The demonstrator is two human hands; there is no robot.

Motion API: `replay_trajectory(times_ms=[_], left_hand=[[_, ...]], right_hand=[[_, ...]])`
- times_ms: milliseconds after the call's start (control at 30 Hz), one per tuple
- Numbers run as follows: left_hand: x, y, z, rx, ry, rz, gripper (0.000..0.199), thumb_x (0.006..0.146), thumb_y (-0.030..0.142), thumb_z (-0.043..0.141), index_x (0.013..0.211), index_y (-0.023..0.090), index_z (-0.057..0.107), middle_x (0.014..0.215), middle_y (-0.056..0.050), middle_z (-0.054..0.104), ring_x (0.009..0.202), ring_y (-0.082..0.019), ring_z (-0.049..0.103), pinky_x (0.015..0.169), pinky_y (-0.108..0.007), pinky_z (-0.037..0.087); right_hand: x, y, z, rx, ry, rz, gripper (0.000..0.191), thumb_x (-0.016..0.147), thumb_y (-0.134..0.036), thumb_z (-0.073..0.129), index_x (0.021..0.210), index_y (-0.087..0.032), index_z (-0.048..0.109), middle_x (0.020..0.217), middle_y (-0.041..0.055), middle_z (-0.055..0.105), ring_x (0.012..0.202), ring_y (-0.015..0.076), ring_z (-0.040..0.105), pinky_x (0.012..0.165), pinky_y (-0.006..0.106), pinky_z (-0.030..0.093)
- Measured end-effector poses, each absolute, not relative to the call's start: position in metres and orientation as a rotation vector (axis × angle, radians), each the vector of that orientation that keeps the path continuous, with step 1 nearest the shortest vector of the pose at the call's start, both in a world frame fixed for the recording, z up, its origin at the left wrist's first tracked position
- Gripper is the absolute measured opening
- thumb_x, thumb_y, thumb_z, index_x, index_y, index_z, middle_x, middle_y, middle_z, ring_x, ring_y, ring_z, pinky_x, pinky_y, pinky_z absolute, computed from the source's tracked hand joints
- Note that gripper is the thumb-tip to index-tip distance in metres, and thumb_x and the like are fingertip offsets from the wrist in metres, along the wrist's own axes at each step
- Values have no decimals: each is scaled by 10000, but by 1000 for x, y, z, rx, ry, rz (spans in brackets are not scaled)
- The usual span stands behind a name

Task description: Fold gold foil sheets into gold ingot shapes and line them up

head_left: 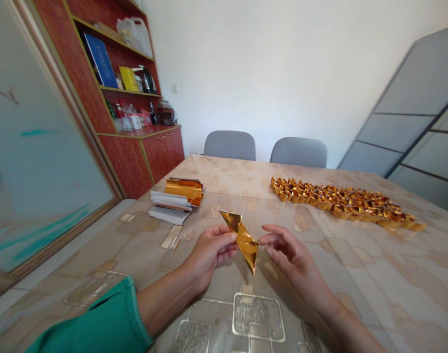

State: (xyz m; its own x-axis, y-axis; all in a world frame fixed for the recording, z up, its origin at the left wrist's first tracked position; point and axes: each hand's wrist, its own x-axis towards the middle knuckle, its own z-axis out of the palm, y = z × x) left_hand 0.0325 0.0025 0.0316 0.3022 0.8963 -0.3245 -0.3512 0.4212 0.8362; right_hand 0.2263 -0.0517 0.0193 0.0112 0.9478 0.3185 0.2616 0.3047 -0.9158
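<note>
My left hand (212, 250) pinches a folded piece of gold foil paper (244, 240) between thumb and fingers, holding it up above the table. My right hand (293, 255) is raised beside the foil, with its fingertips very close to the foil's right edge and its fingers apart. Ahead and left lies a curled bundle of gold foil sheets (183, 191) on a stack of white paper (170, 206). To the right, many small folded gold foil pieces form a long heap (341, 203) on the table (224, 179).
The patterned beige table cover runs under everything. Two grey chairs (229, 145) stand beyond the far edge. A red-brown cabinet (136, 147) with cluttered shelves stands far left, a glass panel (40, 147) near left, and a grey panelled partition (404, 122) right.
</note>
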Motion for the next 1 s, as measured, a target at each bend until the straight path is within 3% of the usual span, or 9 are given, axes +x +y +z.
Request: replay_trajectory(times_ms=[67, 133, 200, 400, 733, 867, 1000], left_hand=[[32, 2, 31, 686, 865, 866, 274, 619, 209, 831, 779, 160, 615, 757, -19, 732, 627, -98, 650, 624, -201, 505], [32, 0, 29, 664, 827, 816, 288, 620, 208, 836, 817, 156, 634, 773, -20, 736, 634, -97, 655, 651, -210, 518], [32, -2, 28, 658, 808, 794, 309, 614, 205, 844, 841, 152, 642, 780, -18, 734, 639, -96, 656, 670, -216, 524], [34, -4, 26, 722, 819, 803, 373, 602, 261, 878, 822, 153, 597, 807, -34, 731, 641, -98, 654, 644, -215, 514], [36, -5, 24, 811, 835, 859, 440, 529, 293, 924, 763, 141, 584, 701, -2, 684, 582, -83, 608, 565, -193, 472], [37, -7, 24, 860, 836, 914, 408, 550, 308, 916, 724, 141, 586, 656, 11, 656, 567, -85, 590, 549, -192, 458], [39, -11, 24, 845, 785, 901, 389, 557, 299, 918, 726, 135, 609, 702, -5, 677, 600, -87, 595, 564, -189, 461]], right_hand=[[226, -53, 20, -1110, -1747, 644, 476, 913, -165, 563, 1355, -339, 539, 1158, 53, 656, 957, 192, 605, 872, 360, 492], [225, -53, 20, -1021, -1973, 598, 518, 928, -128, 531, 1388, -366, 519, 1239, 57, 626, 1059, 211, 591, 908, 377, 491], [224, -53, 21, -981, -2076, 570, 473, 951, -139, 527, 1365, -366, 548, 1205, 59, 641, 1066, 216, 595, 884, 368, 502], [228, -52, 26, -950, -2155, 357, 340, 976, -206, 547, 1275, -341, 636, 1001, 52, 708, 861, 218, 593, 729, 352, 477], [235, -54, 33, -993, -2331, 213, 412, 957, -178, 574, 1322, -366, 615, 959, 44, 687, 845, 215, 548, 725, 344, 431], [231, -54, 31, -985, -2166, 362, 271, 969, -263, 583, 1188, -363, 707, 860, 33, 636, 814, 202, 546, 713, 334, 434], [222, -57, 24, -1051, -1829, 685, 143, 943, -361, 623, 981, -308, 751, 891, 31, 606, 844, 202, 579, 741, 343, 450]])
